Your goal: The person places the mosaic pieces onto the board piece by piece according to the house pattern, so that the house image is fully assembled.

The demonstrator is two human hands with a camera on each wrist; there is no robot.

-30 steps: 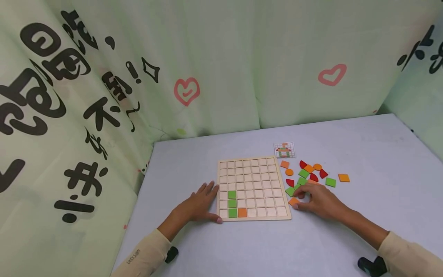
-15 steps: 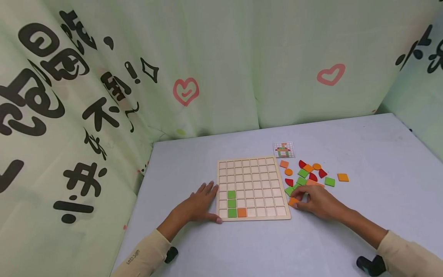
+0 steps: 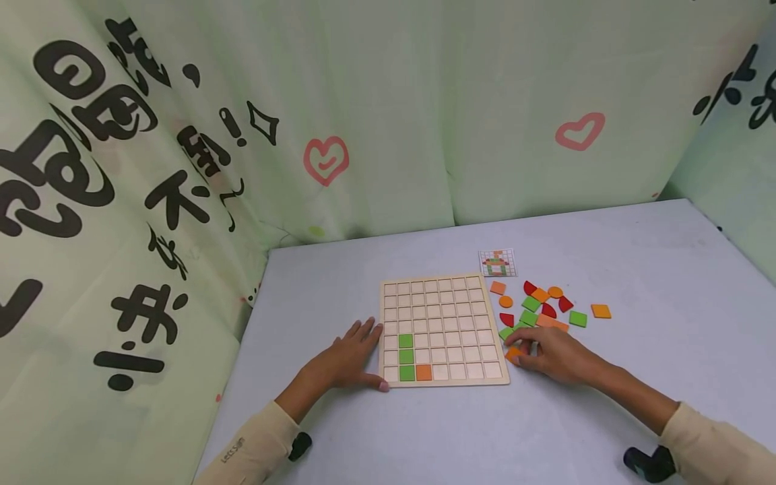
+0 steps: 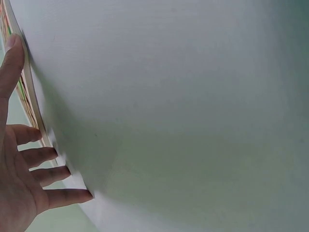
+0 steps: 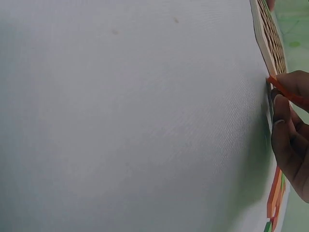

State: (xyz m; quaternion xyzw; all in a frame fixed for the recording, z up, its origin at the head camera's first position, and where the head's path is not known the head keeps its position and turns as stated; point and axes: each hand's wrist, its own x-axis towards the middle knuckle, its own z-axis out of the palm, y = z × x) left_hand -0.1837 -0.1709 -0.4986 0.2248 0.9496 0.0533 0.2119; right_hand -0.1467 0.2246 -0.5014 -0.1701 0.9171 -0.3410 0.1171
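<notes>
A wooden grid board [image 3: 445,278] lies on the table, with several green square tiles [image 3: 406,357] stacked in one column and an orange square tile [image 3: 424,372] beside the lowest. My left hand [image 3: 348,353] rests spread at the board's left edge, fingers straight and thumb at the lower corner. In the left wrist view, the thumb [image 4: 14,60] and fingers lie along the board's side. Just off the board's right edge, my right hand [image 3: 554,353] pinches another orange tile [image 3: 514,353]. The right wrist view shows this orange tile [image 5: 285,89] tilted between thumb and finger.
Loose red, green and orange pieces [image 3: 548,310] lie right of the board, several close together by the right hand. A lone orange square [image 3: 601,311] sits farther right. A small pattern card [image 3: 498,263] lies behind them. A printed curtain [image 3: 388,121] hangs behind the table.
My right hand's fingers have shifted slightly around the orange tile, and more of the orange piece behind them shows. The left hand and the board stay in place.
</notes>
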